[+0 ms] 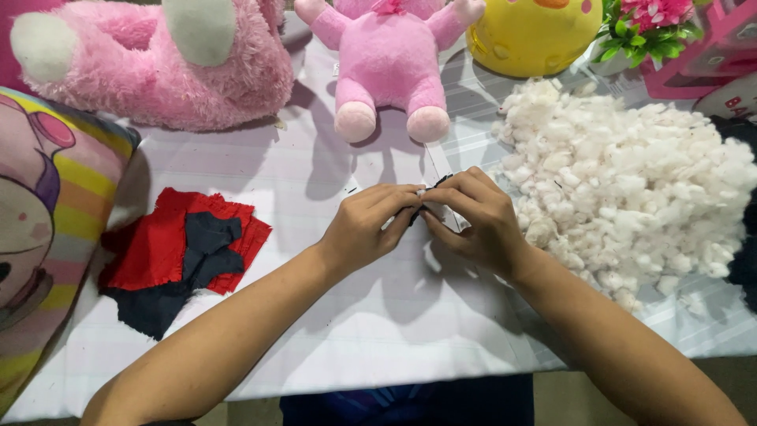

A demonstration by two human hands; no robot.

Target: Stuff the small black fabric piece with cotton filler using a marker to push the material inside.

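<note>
Barely visible: dark fabric scrap [426, 207] between left hand [369, 226], right hand [473, 217].

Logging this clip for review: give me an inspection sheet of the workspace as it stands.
Surface: table under a pale cloth, lit from above.
Job's things: small dark fabric piece pinched between both hands; heap of white stuffing at the right hand's side.
Clutter: red and dark blue fabric scraps stacked at left.
Grippers: left hand and right hand meet fingertip to fingertip, both closed on the fabric piece.
Cables: nothing seen.
Surroundings: fluffy pink plush, pink plush toy, yellow round toy, artificial flowers, striped cushion.
</note>
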